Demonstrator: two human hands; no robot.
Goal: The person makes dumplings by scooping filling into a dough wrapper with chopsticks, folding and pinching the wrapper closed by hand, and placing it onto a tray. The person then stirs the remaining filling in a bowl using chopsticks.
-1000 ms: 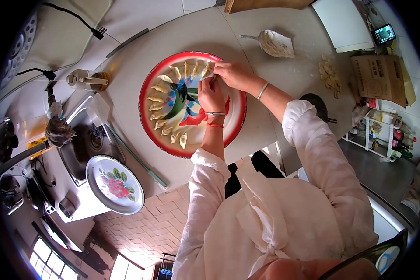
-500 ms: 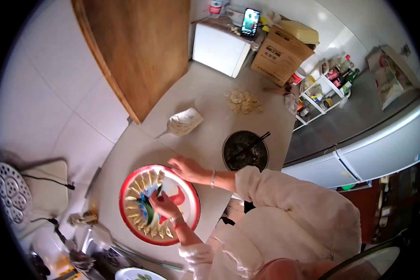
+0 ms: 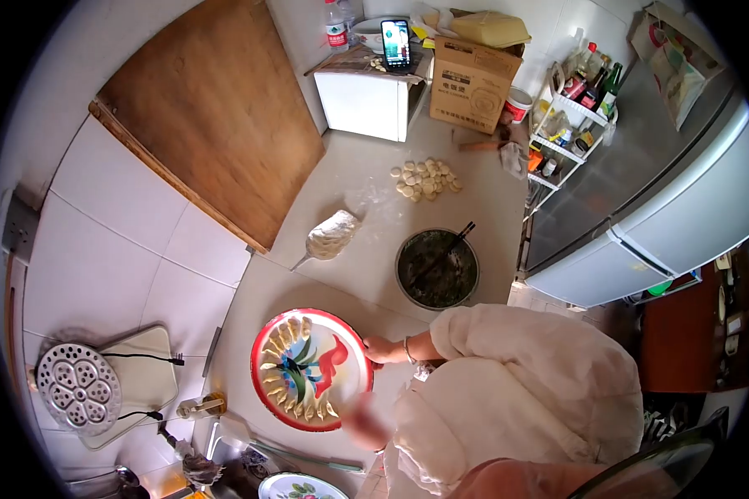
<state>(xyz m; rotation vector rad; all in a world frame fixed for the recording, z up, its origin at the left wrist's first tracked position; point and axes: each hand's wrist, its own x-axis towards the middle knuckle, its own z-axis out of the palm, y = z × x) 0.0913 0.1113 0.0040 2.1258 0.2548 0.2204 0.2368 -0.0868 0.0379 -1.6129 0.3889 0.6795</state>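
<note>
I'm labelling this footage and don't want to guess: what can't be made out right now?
- Left hand, head view: blur hides its fingers and whether it touches the red-rimmed tray.
- Flowered tray, head view: cut off by the bottom edge.
- Phone, head view: screen details too small.
- Dark bowl, head view: ingredients too small and dark to identify.

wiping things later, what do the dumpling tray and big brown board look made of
Tray: probably enamelled metal, smooth and glossy, judging by its bright pattern and red rim. Board: wood or veneer, fairly matt, with streaky brown grain.
</note>
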